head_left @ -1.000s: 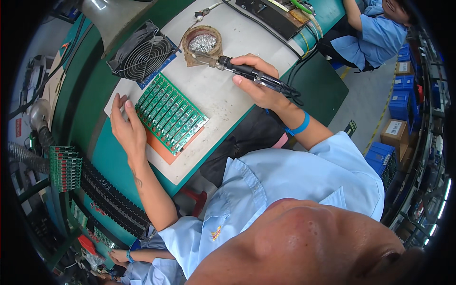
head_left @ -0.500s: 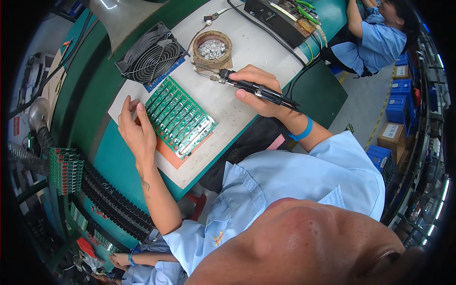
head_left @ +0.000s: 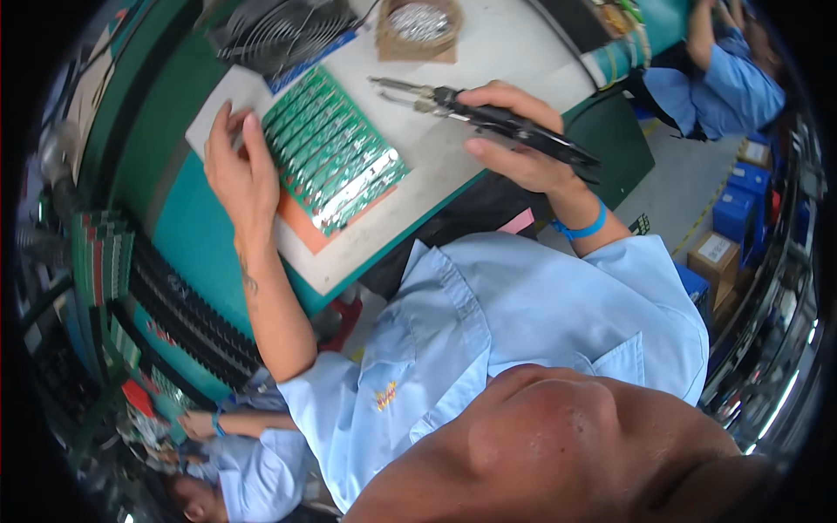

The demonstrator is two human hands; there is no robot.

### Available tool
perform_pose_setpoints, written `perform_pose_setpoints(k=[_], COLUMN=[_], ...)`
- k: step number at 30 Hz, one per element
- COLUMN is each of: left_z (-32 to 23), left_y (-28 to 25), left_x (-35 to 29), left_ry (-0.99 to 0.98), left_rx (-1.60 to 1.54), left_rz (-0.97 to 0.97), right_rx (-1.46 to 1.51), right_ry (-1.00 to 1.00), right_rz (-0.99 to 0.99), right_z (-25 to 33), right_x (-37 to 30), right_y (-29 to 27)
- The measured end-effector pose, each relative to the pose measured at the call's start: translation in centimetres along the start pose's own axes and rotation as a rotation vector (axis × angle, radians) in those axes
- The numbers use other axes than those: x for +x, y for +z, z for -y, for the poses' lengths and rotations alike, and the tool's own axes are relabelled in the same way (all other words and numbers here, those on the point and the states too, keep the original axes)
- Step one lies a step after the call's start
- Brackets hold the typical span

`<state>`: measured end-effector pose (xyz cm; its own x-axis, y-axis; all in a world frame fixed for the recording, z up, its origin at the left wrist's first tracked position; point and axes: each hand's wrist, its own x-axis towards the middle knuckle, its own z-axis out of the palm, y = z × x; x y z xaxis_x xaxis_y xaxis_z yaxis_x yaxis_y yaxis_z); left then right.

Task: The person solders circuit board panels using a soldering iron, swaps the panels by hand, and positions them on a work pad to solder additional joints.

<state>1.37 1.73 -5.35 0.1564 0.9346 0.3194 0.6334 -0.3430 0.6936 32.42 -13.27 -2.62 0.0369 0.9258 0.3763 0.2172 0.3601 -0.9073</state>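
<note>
- A green rectangular circuit-board panel [head_left: 336, 152], divided into slanting strips, is lying on a white work sheet [head_left: 440, 144] between the hands and is serving as the clock's centre, 12 being the top of the view; an orange flat board [head_left: 298, 231] is showing from under its lower edges.
- At 9 o'clock, the bare left hand [head_left: 244, 170] is holding its fingers loosely curled beside the panel's left edge; whether the fingertips are touching it, I cannot tell.
- At 3 o'clock, the right hand [head_left: 527, 131], wearing a bright blue wristband [head_left: 586, 227], is gripping a slim black handheld tool [head_left: 516, 129] between thumb and fingers.
- The tool's two metal prongs are pointing left, standing apart from each other and ending near 1 o'clock, clear of the panel.
- Farther out at 1 o'clock, a round brown pot [head_left: 418, 50] is holding silvery bits.
- At 11 o'clock, a black fan with a round wire guard [head_left: 275, 33] is standing near the panel.
- Around 6 o'clock, the wearer's light blue shirt [head_left: 567, 305] is showing a yellow-orange stitched emblem [head_left: 386, 397].
- Between 3 and 4 o'clock, a brown cardboard box [head_left: 711, 268] is carrying a white label [head_left: 715, 247], its marks looking too blurred to read.
</note>
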Motion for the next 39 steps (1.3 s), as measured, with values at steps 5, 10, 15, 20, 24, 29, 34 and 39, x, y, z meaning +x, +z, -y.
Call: perform_pose_setpoints(k=[5,10,15,20,24,29,34,39], left_z=[0.4,0.6,0.4,0.4,0.8,1.1,-1.7,-2.3], left_y=[0.3,-0.1,0.0,-0.2,-0.4,-1.3,-2.8,-2.5], left_x=[-0.1,-0.4,0.4,0.4,0.1,-0.4,-2.0,-2.1], left_ry=[0.006,0.044,0.069,0.100,0.039,-0.020,-0.057,-0.086], left_rx=[-0.018,0.044,0.011,0.054,0.127,0.208,0.291,0.372], left_rz=[-0.005,0.013,0.023,0.054,0.038,0.029,0.025,0.025], right_rx=[0.054,0.053,-0.010,-0.003,0.017,0.027,0.045,0.022], right_ry=[0.085,0.080,0.110,0.062,0.063,0.085,0.085,0.069], right_rz=[0.026,0.100,0.165,0.162,0.189,0.169,0.112,0.107], right_z=[0.8,1.3,1.6,1.1,1.0,1.1,0.9,1.0], right_x=[-1.2,-1.3,-1.3,-0.7,-0.6,-1.3,-1.5,-1.9], right_y=[0.3,0.4,1.0,1.6,1.6,0.9,1.1,0.9])
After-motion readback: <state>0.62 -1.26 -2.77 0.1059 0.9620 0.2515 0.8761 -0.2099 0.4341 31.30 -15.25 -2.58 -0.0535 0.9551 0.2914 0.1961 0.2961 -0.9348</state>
